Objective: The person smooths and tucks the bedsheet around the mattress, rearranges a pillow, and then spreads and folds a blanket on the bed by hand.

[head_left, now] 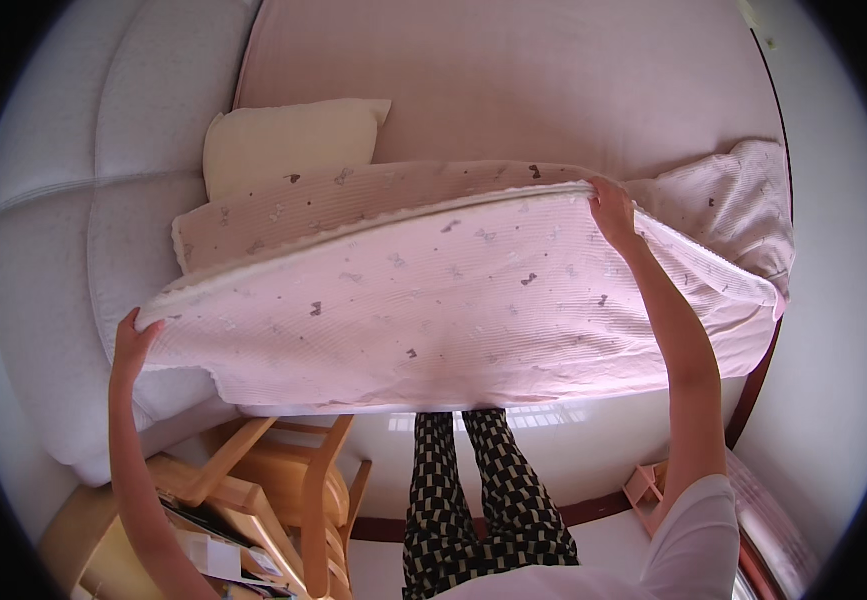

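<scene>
A pink blanket [393,290] with small bow prints and a pale fuzzy edge stretches across the near side of the bed. At its left corner, my left hand [135,340] is closed on the edge. My right hand [613,213] grips the same edge farther along, a little higher and right of the middle. Between the two hands the edge is raised and runs slanting. Behind it another layer of the blanket lies on the bed, and its right end is bunched. The fingertips of both hands are partly hidden by the fabric.
A cream pillow [293,143] lies by the grey padded headboard [143,90] on the left. The pink sheet [553,80] spreads beyond the blanket. A wooden chair [318,480] stands at lower left beside a desk with papers. A pink shelf [643,492] is at lower right, near the wall.
</scene>
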Tool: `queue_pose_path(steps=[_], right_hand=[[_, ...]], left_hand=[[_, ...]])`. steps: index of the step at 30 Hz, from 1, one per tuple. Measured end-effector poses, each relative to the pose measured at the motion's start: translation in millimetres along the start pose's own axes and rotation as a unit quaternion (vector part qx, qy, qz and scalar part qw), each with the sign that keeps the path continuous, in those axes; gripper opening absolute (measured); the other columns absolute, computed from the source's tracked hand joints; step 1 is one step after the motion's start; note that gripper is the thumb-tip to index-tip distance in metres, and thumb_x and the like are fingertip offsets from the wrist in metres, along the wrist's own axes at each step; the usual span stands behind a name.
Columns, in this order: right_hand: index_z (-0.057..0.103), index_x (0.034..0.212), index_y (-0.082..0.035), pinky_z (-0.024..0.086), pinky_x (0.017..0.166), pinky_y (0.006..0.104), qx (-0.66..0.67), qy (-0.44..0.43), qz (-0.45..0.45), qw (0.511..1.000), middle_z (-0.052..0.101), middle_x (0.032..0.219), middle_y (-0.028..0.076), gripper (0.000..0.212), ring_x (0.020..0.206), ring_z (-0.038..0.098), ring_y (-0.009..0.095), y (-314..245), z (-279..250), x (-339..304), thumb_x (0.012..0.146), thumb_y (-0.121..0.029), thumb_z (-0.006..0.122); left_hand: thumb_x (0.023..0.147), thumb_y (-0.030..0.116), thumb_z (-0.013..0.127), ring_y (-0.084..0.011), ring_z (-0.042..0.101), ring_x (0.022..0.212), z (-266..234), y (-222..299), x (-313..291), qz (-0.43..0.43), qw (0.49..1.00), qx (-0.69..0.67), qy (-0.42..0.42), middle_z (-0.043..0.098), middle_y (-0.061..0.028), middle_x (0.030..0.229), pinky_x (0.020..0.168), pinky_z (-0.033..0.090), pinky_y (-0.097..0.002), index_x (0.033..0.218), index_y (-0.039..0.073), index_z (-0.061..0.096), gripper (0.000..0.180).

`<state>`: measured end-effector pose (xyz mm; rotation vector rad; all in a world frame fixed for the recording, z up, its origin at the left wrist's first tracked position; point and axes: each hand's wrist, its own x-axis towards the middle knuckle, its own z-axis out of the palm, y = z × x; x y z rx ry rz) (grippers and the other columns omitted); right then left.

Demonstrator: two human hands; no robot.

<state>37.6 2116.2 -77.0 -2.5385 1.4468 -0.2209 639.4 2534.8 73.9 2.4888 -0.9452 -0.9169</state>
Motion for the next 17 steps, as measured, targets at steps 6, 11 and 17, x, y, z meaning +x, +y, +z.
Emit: queue_pose_path(steps=[6, 11, 17], right_hand=[[0.059, 0.087, -0.010, 0.042, 0.070, 0.0419, -0.053, 0.002, 0.022, 0.998, 0.060, 0.079, 0.013, 0.017, 0.078, 0.057, 0.030, -27, -9, 70, 0.072, -0.013, 0.052], [0.061, 0.087, -0.016, 0.036, 0.079, 0.0398, -0.236, -0.146, -0.015, 0.961, 0.062, 0.080, 0.006, 0.015, 0.081, 0.059, 0.021, -33, 35, 75, 0.075, -0.021, 0.055], [0.060, 0.090, -0.014, 0.035, 0.089, 0.0421, -0.223, -0.188, 0.091, 0.952, 0.062, 0.090, 0.008, 0.019, 0.093, 0.056, 0.027, -2, 81, 80, 0.074, -0.025, 0.057]], left_hand=[[0.073, 0.020, 0.060, -0.0213, 0.057, 0.071, -7, -11, 50, 0.048, 0.990, 0.097, 0.087, 0.060, -0.0153, 0.084, 0.065, 0.044, -0.0294, 0.097, -0.007, 0.051, 0.036], [0.075, 0.024, 0.059, -0.0325, 0.056, 0.077, 29, -29, 100, 0.082, 0.971, 0.170, 0.147, 0.058, -0.0223, 0.086, 0.067, 0.044, -0.0344, 0.100, -0.006, 0.049, 0.040], [0.078, 0.034, 0.055, -0.0324, 0.054, 0.092, 72, -25, 130, 0.063, 0.936, 0.258, 0.230, 0.054, -0.0230, 0.101, 0.076, 0.042, -0.0376, 0.117, 0.007, 0.043, 0.049]])
